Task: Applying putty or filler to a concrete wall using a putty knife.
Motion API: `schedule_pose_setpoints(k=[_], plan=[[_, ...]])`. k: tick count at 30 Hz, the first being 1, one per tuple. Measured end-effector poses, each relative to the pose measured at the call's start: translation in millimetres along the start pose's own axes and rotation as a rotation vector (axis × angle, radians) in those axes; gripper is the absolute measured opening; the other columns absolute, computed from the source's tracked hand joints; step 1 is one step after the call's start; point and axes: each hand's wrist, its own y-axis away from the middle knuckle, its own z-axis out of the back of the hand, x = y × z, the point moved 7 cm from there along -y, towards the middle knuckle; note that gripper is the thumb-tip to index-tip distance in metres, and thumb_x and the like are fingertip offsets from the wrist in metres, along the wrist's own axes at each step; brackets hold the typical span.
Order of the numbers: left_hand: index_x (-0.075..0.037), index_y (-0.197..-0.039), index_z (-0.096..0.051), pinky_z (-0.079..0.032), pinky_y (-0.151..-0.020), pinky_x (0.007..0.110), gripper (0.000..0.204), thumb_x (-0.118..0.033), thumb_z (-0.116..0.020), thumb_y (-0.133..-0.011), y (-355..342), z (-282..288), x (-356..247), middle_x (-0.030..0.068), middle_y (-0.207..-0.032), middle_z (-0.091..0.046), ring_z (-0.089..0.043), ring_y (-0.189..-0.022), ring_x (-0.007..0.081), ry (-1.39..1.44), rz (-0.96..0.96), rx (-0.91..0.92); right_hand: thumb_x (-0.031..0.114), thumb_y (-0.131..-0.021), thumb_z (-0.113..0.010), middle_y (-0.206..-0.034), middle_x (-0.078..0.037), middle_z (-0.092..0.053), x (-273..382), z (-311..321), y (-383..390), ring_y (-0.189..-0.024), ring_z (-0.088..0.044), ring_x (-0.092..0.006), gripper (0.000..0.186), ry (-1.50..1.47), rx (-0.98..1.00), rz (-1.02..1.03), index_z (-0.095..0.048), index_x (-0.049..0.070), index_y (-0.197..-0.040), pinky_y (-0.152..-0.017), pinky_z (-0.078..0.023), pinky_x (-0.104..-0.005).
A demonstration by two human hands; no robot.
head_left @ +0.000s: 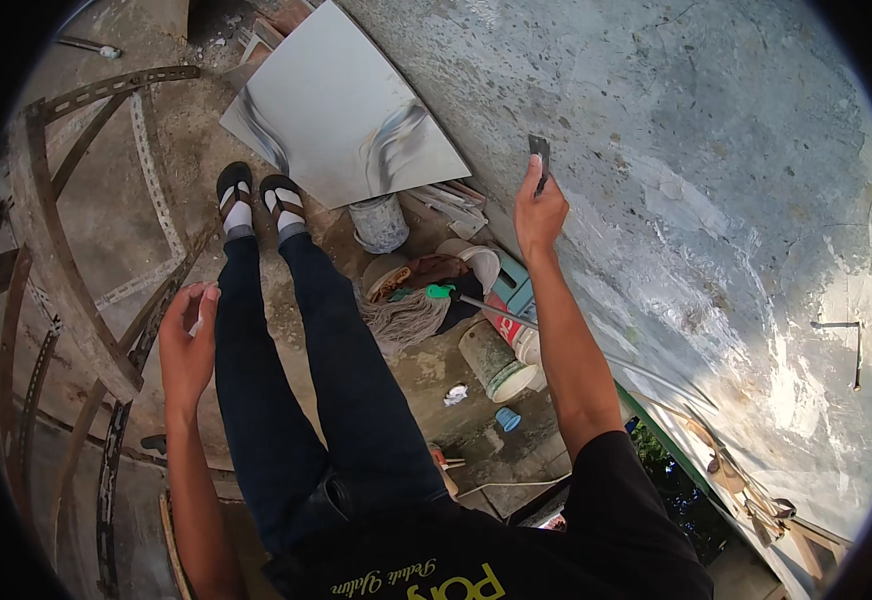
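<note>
My right hand [539, 218] is raised in front of the rough grey wall [676, 130]. Its fingers are closed around a small dark scraper [541, 152], whose flat blade points up and away from me. From this view I cannot tell whether the blade touches the wall. Pale, smeared patches of plaster [776, 385] cover parts of that wall. My left hand [189, 345] hangs beside my left thigh with its fingers curled in. A bit of white shows between thumb and fingers, too small to name.
A curved metal and wood frame [66, 260] stands at my left. Ahead, a glossy pale panel [341, 110] leans above a dirty bucket [379, 222]. Near the wall's foot lie a string mop [406, 318], a tipped bucket [496, 360] and a small blue cup [507, 418].
</note>
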Motion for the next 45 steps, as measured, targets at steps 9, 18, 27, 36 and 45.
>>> schedule_pose_setpoints(k=[9,18,27,36,45], plan=[[0.002,-0.109,-0.062,-0.045,-0.088,0.026,0.028,-0.023,-0.058,-0.097,-5.4,-15.4,-16.4,0.0074,-0.1,-0.066,-0.06,-0.095,0.0121,-0.03,-0.026,0.019,0.046,-0.097,-0.048,-0.058,-0.017,-0.053,5.2,10.2,-4.1,-0.055,-0.05,-0.0269,0.054,-0.066,-0.025,0.031,-0.061,-0.002,-0.075,-0.059,-0.043,-0.0415],[0.004,-0.108,-0.062,-0.045,-0.088,0.026,0.027,-0.021,-0.058,-0.097,-4.5,-16.6,-11.4,0.008,-0.1,-0.066,-0.06,-0.096,0.0118,0.022,0.001,-0.006,0.041,-0.097,-0.048,-0.069,-0.024,-0.061,-6.3,-2.8,5.9,-0.072,-0.061,-0.0432,0.048,-0.045,0.051,-0.057,-0.065,-0.001,-0.083,-0.066,-0.046,-0.0464],[0.003,-0.108,-0.062,-0.045,-0.087,0.026,0.025,-0.02,-0.058,-0.097,-2.5,-15.5,-6.5,0.0078,-0.098,-0.066,-0.06,-0.093,0.0111,0.054,-0.007,-0.022,0.041,-0.098,-0.046,-0.064,-0.021,-0.059,-20.4,2.7,18.6,-0.063,-0.058,-0.041,0.05,-0.065,-0.001,-0.017,-0.061,-0.002,-0.076,-0.061,-0.042,-0.0478],[0.003,-0.107,-0.062,-0.045,-0.087,0.025,0.025,-0.02,-0.057,-0.097,-2.6,-12.4,-12.9,0.0075,-0.097,-0.066,-0.06,-0.094,0.0112,0.12,-0.025,-0.049,0.034,-0.102,-0.039,-0.076,-0.022,-0.062,27.9,-6.1,0.5,-0.073,-0.06,-0.0375,0.041,-0.247,0.246,0.023,-0.058,-0.001,-0.095,-0.068,-0.045,-0.0432],[0.003,-0.109,-0.062,-0.045,-0.088,0.026,0.027,-0.021,-0.057,-0.097,2.3,-3.2,4.2,0.0075,-0.098,-0.066,-0.061,-0.094,0.012,0.131,0.005,-0.08,0.037,-0.101,-0.042,-0.063,-0.02,-0.056,44.8,10.3,6.9,-0.059,-0.055,-0.0315,0.05,-0.188,0.054,0.065,-0.056,-0.004,-0.076,-0.06,-0.042,-0.0421]])
